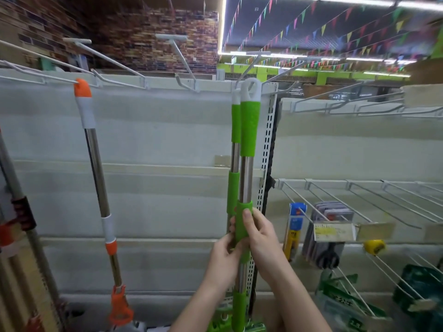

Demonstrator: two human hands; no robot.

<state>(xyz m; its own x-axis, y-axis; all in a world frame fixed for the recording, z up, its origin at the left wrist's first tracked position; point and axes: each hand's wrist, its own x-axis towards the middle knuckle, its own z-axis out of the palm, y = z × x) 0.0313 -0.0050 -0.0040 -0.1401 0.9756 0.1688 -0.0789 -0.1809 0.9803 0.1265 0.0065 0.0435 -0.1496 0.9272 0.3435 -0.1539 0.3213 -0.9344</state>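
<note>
I hold a green-and-steel mop pole (249, 130) upright in front of a shop display wall. My right hand (260, 236) grips its green middle sleeve, thumb pressed on the front. My left hand (226, 250) curls round the same sleeve from the left, just below. The pole's white loop end (251, 89) reaches a wire hook (280, 73) at the top rail. A second green mop pole (235, 149) hangs right behind it. Green mop heads (223, 322) show at the bottom edge.
An orange-and-white mop (96, 168) hangs from a hook at the left. More poles (21, 212) lean at the far left. Wire hooks (359, 202) stick out at the right, carrying packaged goods (328, 226), a yellow item (374, 246) and green bags (422, 288).
</note>
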